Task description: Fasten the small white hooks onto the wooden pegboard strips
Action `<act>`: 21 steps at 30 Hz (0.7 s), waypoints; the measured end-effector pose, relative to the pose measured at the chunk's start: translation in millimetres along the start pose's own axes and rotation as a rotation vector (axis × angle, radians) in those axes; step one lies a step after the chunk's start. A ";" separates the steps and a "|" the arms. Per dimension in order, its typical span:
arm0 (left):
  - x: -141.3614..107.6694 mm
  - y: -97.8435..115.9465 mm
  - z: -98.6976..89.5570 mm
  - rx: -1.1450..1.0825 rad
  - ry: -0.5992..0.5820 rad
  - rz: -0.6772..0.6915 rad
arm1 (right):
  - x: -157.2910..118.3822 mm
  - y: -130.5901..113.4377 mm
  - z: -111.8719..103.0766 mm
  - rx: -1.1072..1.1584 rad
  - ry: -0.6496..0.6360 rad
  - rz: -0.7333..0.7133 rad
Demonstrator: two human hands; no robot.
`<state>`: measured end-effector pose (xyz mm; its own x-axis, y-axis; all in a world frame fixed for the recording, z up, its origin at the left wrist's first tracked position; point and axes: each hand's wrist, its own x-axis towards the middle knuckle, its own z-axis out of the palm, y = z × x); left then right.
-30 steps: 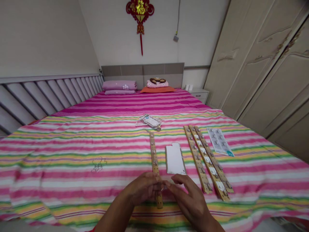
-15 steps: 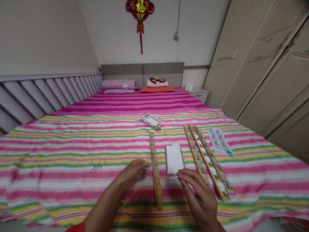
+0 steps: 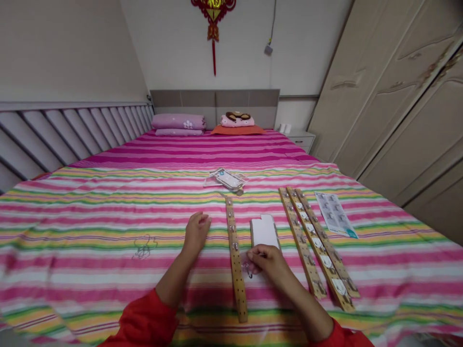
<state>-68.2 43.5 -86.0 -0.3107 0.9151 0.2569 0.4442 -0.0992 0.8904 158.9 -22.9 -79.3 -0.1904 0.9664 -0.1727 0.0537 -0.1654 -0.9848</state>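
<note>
A narrow wooden strip with drilled holes (image 3: 238, 284) lies lengthwise before me, several metal hooks set along its far half. Just right of it, my right hand (image 3: 265, 260) pinches a clear adhesive hook (image 3: 248, 271), a see-through plastic piece with a curved metal hook hanging down. That hand partly covers the near edge of a white card (image 3: 264, 232) lying on the sheet. To the strip's left, my left hand (image 3: 197, 232) is raised with its fingers curled together; what they hold, if anything, is hidden.
On the right lie three more wooden strips (image 3: 298, 229) with hooks, beside a printed sheet (image 3: 335, 213). Farther back sits a pile of clear packaging (image 3: 228, 179). A tangle of thin thread (image 3: 144, 246) rests at left on the striped bedspread (image 3: 90, 231).
My left hand has moved up and left, away from the strip. My right hand has shifted left toward the strip, and the clear hook now shows in its pinch.
</note>
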 end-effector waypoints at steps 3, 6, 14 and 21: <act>-11.8 -15.5 -2.5 0.035 0.043 -0.003 | 11.1 8.5 5.5 -0.031 0.009 0.059; -19.8 -20.7 -5.2 0.079 0.095 0.026 | 17.5 14.6 10.7 -0.076 0.040 0.100; -70.2 -8.8 4.1 0.075 -0.070 0.219 | 23.1 19.4 19.3 -0.176 0.092 0.193; -105.2 -10.7 8.9 -0.124 -0.177 0.116 | 26.2 21.2 22.1 -0.253 0.092 0.212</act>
<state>-32.8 -48.2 -125.9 -0.1069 0.9480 0.2998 0.3585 -0.2445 0.9009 133.4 -5.4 -105.2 -0.0603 0.9312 -0.3595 0.3262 -0.3220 -0.8888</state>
